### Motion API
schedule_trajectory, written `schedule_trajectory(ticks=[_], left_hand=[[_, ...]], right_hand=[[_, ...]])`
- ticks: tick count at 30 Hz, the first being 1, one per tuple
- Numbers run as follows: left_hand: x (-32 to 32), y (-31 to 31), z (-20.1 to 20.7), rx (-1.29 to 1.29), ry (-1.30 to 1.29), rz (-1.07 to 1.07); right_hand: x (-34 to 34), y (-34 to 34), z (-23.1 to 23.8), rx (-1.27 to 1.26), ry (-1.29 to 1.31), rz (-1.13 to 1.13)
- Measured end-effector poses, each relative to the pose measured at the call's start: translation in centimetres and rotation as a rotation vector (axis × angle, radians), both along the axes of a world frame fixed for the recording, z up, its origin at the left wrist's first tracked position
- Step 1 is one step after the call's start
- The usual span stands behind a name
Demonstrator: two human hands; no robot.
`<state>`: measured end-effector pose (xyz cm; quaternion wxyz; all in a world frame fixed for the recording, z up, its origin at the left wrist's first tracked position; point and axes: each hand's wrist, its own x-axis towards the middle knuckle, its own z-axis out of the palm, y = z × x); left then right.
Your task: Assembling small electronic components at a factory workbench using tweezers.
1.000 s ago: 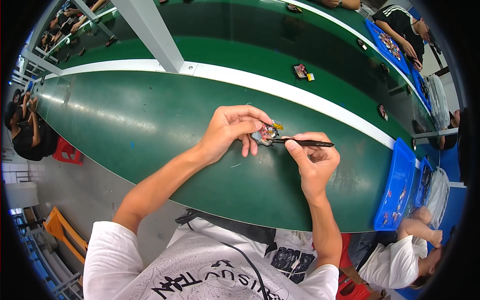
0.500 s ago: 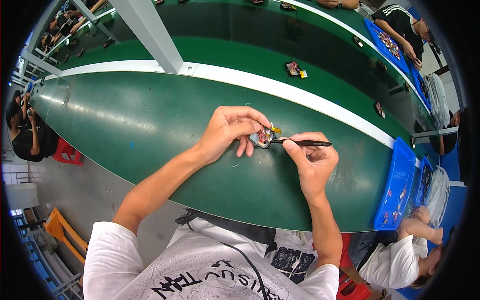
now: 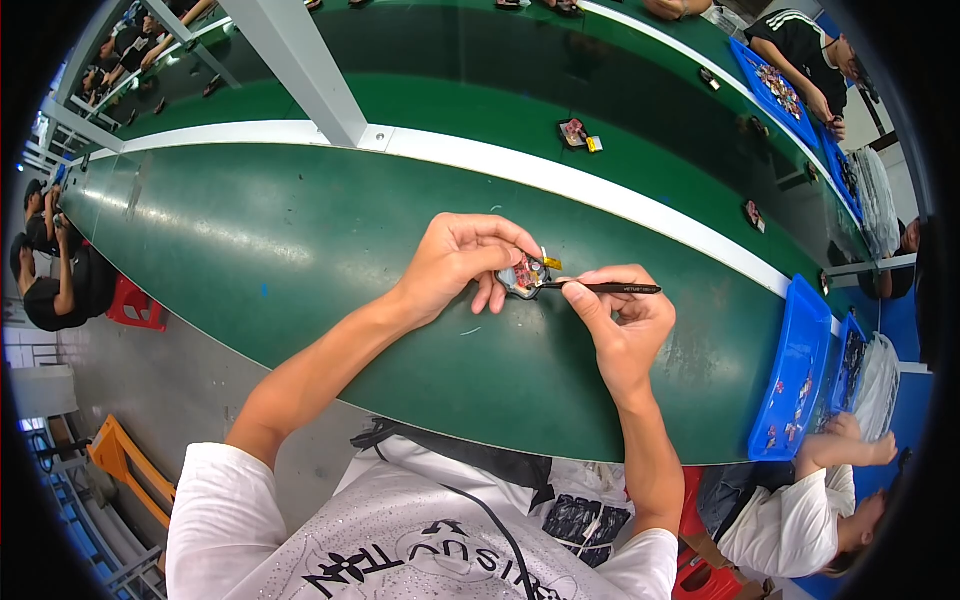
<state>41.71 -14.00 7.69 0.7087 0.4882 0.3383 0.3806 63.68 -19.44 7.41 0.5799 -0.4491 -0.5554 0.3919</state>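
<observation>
My left hand is closed on a small electronic assembly, its thumb and fingers gripping the left side. The assembly has a dark rim, a reddish circuit board and a yellow tab sticking out at the upper right. My right hand pinches black tweezers between thumb and fingers. The tweezers lie nearly level, their tips at the assembly's lower right edge. Whether the tips grip any part is too small to tell. Both hands are over the green bench top.
A white rail and a grey post border the bench's far side. Beyond runs a green belt carrying small assemblies. A blue tray with small parts stands at the right. A co-worker in a white shirt sits at lower right.
The assemblies on the belt beyond the rail have shifted left. My hands, the held assembly and the tweezers have hardly moved.
</observation>
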Motion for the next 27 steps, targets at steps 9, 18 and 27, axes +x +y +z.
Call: schedule_trajectory(ticks=[9, 18, 27], left_hand=[[0.9, -0.5, 0.8, 0.005, -0.117, -0.119], [1.4, -0.5, 0.2, 0.085, -0.111, -0.107], [2.4, -0.9, -0.1, 0.157, -0.089, -0.04]], right_hand=[[0.7, -0.3, 1.5, -0.151, 0.271, 0.045], [0.8, -0.9, 0.8, -0.059, 0.222, 0.025], [1.0, -1.0, 0.0, 0.217, -0.17, -0.136]])
